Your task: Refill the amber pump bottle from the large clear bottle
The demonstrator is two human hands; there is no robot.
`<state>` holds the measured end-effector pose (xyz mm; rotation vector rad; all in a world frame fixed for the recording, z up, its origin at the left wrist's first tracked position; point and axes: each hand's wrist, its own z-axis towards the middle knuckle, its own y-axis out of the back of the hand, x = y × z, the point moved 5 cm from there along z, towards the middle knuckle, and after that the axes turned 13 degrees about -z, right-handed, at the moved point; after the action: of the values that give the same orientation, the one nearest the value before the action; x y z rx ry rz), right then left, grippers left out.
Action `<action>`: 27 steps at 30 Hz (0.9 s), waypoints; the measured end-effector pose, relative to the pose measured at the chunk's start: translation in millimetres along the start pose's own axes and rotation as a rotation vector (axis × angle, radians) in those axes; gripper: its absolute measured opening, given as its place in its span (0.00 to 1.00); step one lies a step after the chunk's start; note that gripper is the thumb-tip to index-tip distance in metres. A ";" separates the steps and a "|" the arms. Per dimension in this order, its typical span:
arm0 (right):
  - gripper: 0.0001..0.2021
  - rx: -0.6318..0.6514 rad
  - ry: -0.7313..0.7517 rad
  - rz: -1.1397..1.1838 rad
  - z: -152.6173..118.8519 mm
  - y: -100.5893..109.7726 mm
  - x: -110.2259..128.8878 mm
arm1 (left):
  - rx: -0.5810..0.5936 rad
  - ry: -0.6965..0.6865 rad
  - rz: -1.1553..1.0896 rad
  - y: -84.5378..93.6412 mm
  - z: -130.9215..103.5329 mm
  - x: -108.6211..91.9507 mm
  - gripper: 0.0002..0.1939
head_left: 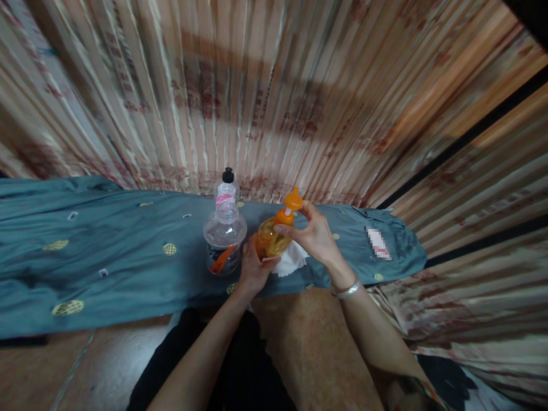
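My left hand (254,266) is closed around the lower part of a rounded, clear bottle (271,240) that looks amber and leans to the right. The bottle has an orange collar, and above it an orange pointed top (293,198) on a short white stem. With thumb and fingers, my right hand (314,231) grips the bottle at its collar and top; the far fingers are partly hidden. Just left of my left hand stands a clear plastic tub (225,237) with something orange in or behind its wall. A white tissue (291,261) lies beneath the bottle and my right hand.
Behind the tub stands a clear bottle with a black cap (228,176) and a pink-and-white label. A bluish-green patterned cloth (128,245) covers the narrow surface. A small white-and-red packet (378,244) lies at the right. Pleated curtains (240,91) hang directly behind.
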<state>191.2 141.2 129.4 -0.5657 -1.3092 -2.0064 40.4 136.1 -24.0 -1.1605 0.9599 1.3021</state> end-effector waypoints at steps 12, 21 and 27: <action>0.33 0.091 0.049 0.067 -1.3 -2.8 4.8 | -0.014 -0.014 -0.002 0.6 0.1 4.7 0.39; 0.22 0.130 0.107 0.159 -1.4 -6.4 2.4 | -0.006 -0.009 0.004 0.0 0.7 2.9 0.38; 0.25 0.122 0.130 0.032 0.1 -3.1 8.3 | -0.001 -0.021 0.002 0.0 0.3 3.4 0.38</action>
<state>183.3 139.7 133.0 -0.3901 -1.3239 -1.8892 40.6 137.1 -27.3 -1.1450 0.9451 1.3142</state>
